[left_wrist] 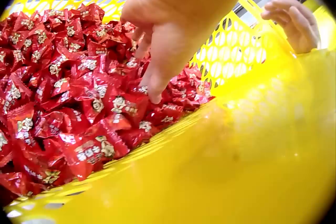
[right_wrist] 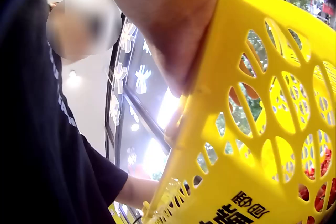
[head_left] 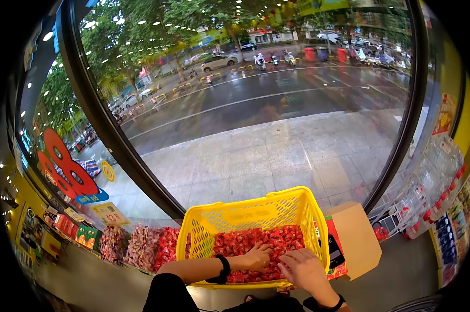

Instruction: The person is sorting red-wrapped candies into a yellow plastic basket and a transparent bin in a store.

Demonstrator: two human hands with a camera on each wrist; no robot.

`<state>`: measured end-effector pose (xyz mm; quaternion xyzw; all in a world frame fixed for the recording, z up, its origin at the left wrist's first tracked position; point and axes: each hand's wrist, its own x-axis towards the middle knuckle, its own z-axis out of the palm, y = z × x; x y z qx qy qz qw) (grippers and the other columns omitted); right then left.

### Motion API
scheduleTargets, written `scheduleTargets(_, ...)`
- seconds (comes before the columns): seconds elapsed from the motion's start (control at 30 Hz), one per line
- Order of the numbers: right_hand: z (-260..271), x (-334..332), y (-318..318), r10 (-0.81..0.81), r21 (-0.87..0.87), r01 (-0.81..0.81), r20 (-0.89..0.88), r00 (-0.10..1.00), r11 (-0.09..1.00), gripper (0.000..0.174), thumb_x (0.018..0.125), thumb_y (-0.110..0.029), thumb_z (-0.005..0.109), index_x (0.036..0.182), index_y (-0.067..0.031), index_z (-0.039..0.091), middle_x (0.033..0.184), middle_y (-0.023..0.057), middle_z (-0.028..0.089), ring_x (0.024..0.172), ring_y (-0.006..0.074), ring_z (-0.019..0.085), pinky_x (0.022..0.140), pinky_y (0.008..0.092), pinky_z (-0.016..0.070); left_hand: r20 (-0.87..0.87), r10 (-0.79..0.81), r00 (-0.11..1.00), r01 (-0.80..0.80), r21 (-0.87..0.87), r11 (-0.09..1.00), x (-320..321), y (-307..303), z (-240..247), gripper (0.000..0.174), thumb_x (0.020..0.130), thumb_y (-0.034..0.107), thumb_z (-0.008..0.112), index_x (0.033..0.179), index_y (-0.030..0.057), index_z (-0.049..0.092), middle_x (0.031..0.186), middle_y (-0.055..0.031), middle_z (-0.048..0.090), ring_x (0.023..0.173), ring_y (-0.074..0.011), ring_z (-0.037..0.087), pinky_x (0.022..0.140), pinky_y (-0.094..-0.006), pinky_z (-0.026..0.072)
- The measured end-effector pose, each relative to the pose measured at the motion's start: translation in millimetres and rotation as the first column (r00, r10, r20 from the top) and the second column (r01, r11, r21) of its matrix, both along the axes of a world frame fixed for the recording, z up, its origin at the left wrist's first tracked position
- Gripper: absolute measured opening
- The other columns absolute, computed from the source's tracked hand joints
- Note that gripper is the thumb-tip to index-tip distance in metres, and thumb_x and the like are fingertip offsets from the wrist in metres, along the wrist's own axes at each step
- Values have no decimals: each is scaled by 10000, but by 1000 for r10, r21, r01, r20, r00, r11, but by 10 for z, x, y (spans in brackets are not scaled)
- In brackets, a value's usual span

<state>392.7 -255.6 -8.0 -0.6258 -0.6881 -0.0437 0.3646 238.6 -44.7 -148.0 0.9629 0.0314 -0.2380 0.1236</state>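
A yellow plastic basket [head_left: 253, 210] with cut-out walls holds a thick layer of red-wrapped candies [head_left: 222, 242]. My left hand [head_left: 257, 258] reaches down inside, its extended fingers touching the top of the candies; the left wrist view shows the thumb and fingers [left_wrist: 154, 79] spread apart and pointing down into them. Over the right part of the basket, my right hand [head_left: 303, 268] has loosely bent fingers with nothing visible in them. In the left wrist view this right hand [left_wrist: 295, 23] appears just past the rim. The basket wall [right_wrist: 252, 129] fills much of the right wrist view.
Right of the basket stands an open cardboard box [head_left: 355, 242] with a dark phone-like device [head_left: 335, 251] beside its flap. Heaps of wrapped sweets [head_left: 141, 244] line the left. A large window with a dark frame [head_left: 126, 148] rises behind. Clear plastic jars [head_left: 438, 161] stand at right.
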Motion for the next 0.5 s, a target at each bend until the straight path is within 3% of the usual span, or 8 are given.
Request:
scheduleTargets(0.1, -24, 0, -4, -21, -23, 21, -8, 1000, 1000, 187, 871, -190, 800, 1019, -79, 775, 983, 62, 732, 882, 276, 709, 859, 402, 559, 49, -6, 999, 3, 57, 998, 61, -4, 94, 353, 859, 421, 811, 976, 88, 814, 1552, -175, 491, 1536, -439, 285, 1254, -665, 200)
scheduleTargets(0.17, -34, 4, -18, -43, -39, 42, -23, 999, 998, 209, 866, -186, 800, 1048, -86, 773, 1021, 71, 735, 917, 284, 712, 869, 411, 559, 245, -12, 969, 19, -26, 999, 103, 19, 353, 350, 874, 408, 788, 987, 78, 810, 1499, -172, 521, 1511, -432, 318, 1255, -623, 232)
scheduleTargets(0.27, 21, -47, -21, -91, -45, 90, -31, 995, 995, 276, 818, -164, 840, 1086, -125, 781, 1103, 57, 740, 972, 292, 715, 877, 419, 580, 395, 19, 919, 42, -146, 988, 111, -49, 1125, 355, 884, 377, 766, 1021, 51, 787, 1447, -178, 557, 1483, -421, 367, 1253, -553, 278)
scheduleTargets(0.33, 48, -25, -8, 10, -10, -10, 45, 999, 1000, 313, 821, -184, 828, 1120, -118, 765, 1159, 68, 712, 1019, 289, 695, 916, 413, 553, 464, 60, 884, 53, -226, 973, 25, -154, 1443, 365, 893, 347, 767, 1060, 23, 759, 1430, -183, 569, 1453, -420, 402, 1244, -531, 302)
scheduleTargets(0.5, 179, -197, 19, 119, -6, -119, 123, 985, 993, 350, 801, -202, 840, 1134, -133, 759, 1257, 54, 682, 1125, 262, 657, 972, 421, 519, 434, 111, 894, 51, -345, 937, -269, -148, 1509, 335, 912, 320, 787, 1044, 15, 749, 1444, -206, 568, 1477, -433, 387, 1238, -521, 320)
